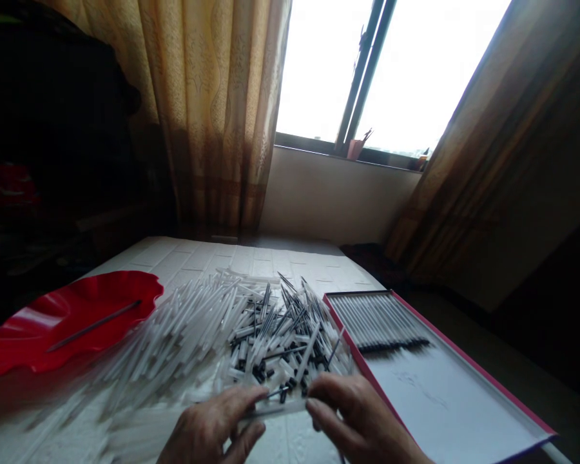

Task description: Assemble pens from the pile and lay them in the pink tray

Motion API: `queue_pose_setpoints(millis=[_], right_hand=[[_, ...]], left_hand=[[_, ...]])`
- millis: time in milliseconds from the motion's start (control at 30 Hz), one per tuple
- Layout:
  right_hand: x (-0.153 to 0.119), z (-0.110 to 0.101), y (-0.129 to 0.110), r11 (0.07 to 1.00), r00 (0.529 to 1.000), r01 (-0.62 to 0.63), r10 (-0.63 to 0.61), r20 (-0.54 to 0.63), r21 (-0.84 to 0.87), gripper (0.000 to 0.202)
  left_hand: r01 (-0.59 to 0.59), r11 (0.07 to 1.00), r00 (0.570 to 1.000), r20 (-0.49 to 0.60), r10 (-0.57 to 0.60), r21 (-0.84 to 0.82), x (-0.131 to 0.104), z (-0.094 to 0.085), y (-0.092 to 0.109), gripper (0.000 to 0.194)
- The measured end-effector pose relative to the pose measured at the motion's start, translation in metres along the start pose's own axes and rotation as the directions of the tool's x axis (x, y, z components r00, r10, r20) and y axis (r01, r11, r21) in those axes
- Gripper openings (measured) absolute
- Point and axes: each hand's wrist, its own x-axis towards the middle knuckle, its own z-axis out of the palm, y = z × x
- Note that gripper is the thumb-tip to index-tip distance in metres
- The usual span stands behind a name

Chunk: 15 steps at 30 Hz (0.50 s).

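Low in the view, my left hand [222, 422] and my right hand [357, 412] face each other over the table. A translucent pen barrel [283, 408] runs between them, its left end in my left fingers and its right end pinched by my right thumb and fingers. A thin dark piece [275, 392], perhaps a refill, sticks out by my left fingertips; whether it is held is unclear. Just beyond lies a heap of black pen refills and short caps [275, 335]. Left of it spreads a blurred pile of clear pen barrels [174, 328].
On the right, a shallow red-edged box [488, 386] holds a row of pens [379, 319] at its far end. A red wavy-rimmed plate [24, 322] at left carries one pen-like stick [94, 325]. The white table [203, 258] ends near curtains [212, 116] and a window.
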Motion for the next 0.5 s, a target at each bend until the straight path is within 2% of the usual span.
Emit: queue_pose_setpoints(millis=[67,133,200,267,300,367,433,500], right_hand=[[-0.002,-0.014,0.005,0.996,0.997,-0.053,0.057,-0.061,0.073,0.029],[-0.004,-0.022,0.011,0.979,0.988,-0.094,0.114,-0.106,0.179,0.033],[-0.004,-0.024,0.014,0.958,0.982,-0.120,0.153,-0.110,0.261,0.036],[-0.004,-0.020,0.014,0.952,0.983,-0.121,0.155,-0.100,0.280,0.035],[-0.004,-0.017,0.013,0.956,0.985,-0.114,0.145,-0.097,0.272,0.035],[-0.003,-0.010,0.009,0.966,0.989,-0.094,0.118,-0.088,0.241,0.033],[-0.002,-0.004,0.004,0.975,0.994,-0.080,0.093,-0.053,0.206,0.031],[-0.001,0.002,-0.001,0.985,0.998,-0.052,0.055,-0.011,0.165,0.029]], left_hand=[[0.109,0.986,0.992,-0.057,-0.116,-0.124,0.004,-0.003,-0.002,0.030],[0.282,0.892,0.943,-0.069,-0.325,-0.352,0.010,-0.004,-0.002,0.018],[0.418,0.683,0.849,-0.010,-0.528,-0.598,0.016,-0.004,0.000,0.026],[0.469,0.459,0.757,0.075,-0.649,-0.755,0.021,-0.004,0.004,0.037],[0.477,0.377,0.723,0.110,-0.683,-0.794,0.023,-0.004,0.006,0.041],[0.485,0.273,0.682,0.163,-0.713,-0.831,0.025,-0.006,0.009,0.044],[0.499,0.231,0.668,0.202,-0.716,-0.835,0.025,-0.007,0.012,0.043],[0.517,0.224,0.676,0.233,-0.699,-0.826,0.024,-0.008,0.015,0.041]])
